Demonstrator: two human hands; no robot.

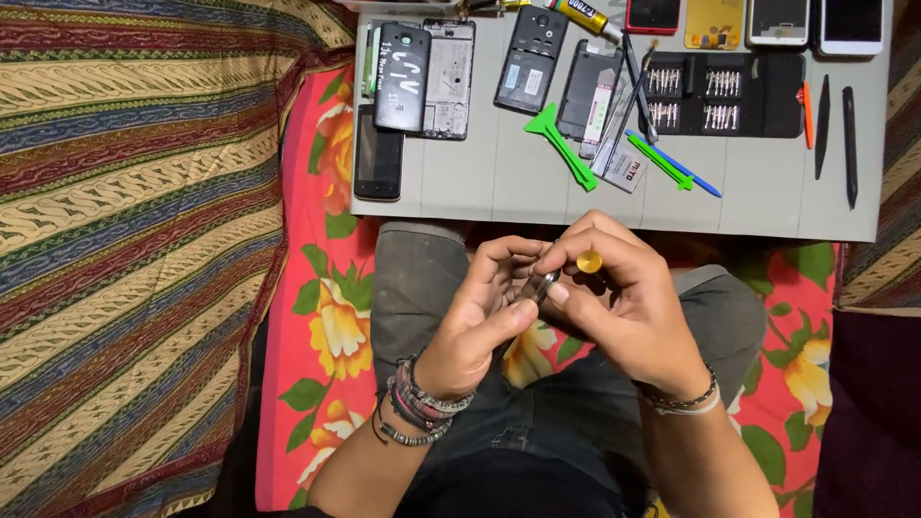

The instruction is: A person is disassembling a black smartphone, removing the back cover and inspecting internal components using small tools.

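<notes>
My left hand (480, 317) and my right hand (614, 297) meet over my lap, just below the grey work board (537, 187). Between their fingertips I hold a small screwdriver (566, 273) with a silver shaft and a yellow cap. My right fingers wrap the capped end; my left thumb and forefinger pinch the silver end. The tip is hidden by my fingers. Both wrists wear bracelets.
On the board lie several opened phones and back covers (401, 77), a green plastic pry tool (561, 144), a black bit case (724, 94), black spudgers (849, 144), a glue tube (576, 13) and phones along the far edge. Striped and floral bedcovers surround it.
</notes>
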